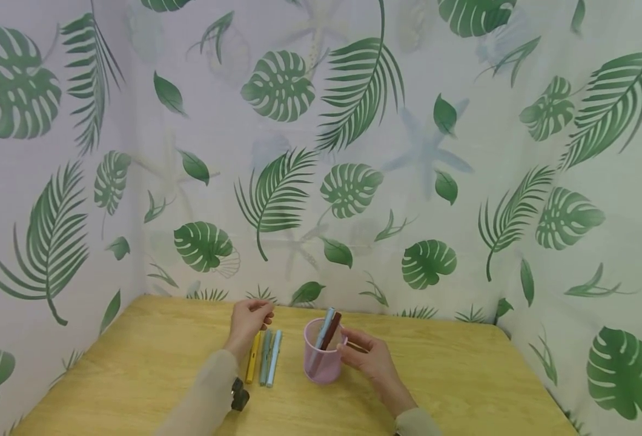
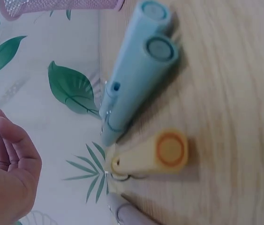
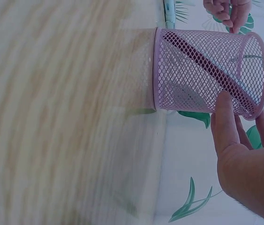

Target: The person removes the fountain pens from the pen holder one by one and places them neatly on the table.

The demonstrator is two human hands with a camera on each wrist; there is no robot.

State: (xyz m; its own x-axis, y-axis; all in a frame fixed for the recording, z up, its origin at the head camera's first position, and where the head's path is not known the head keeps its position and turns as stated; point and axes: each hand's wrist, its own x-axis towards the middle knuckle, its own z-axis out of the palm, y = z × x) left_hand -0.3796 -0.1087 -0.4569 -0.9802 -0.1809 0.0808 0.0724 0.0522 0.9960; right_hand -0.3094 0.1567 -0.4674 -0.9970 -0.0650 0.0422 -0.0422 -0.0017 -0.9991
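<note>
- Head view: taking the pink mesh cup (image 1: pixel 324 367) as landmark, three loose pens lie to its left: the pale blue pen (image 1: pixel 274 360) nearest, then the grey-green pen (image 1: pixel 265 358), then the yellow pen (image 1: pixel 252 360). Their long axes run away from the person, far ends leaning slightly cupward.
- The left hand (image 1: pixel 247 324) is nearer to them, beyond the cup's left side; from its fingertips the pens lie back toward the person. The right hand (image 1: pixel 372 360) holds the cup's right side at the rim.
- A blue pen (image 1: pixel 324 327) and a dark red pen (image 1: pixel 332 329) lean together inside the cup.
- Left wrist view: the fingers curl loosely, thumb and fingertips close together, with nothing seen between them. The loose pens are thick and smooth, with metal clips and ringed round ends (a greyish pen (image 2: pixel 131 213), partly cut off, lies past the yellow one, farther from the cup).
- Right wrist view: fingers and thumb are spread around the cup's upper part, gripping it; the dark red pen slants through its mesh.
</note>
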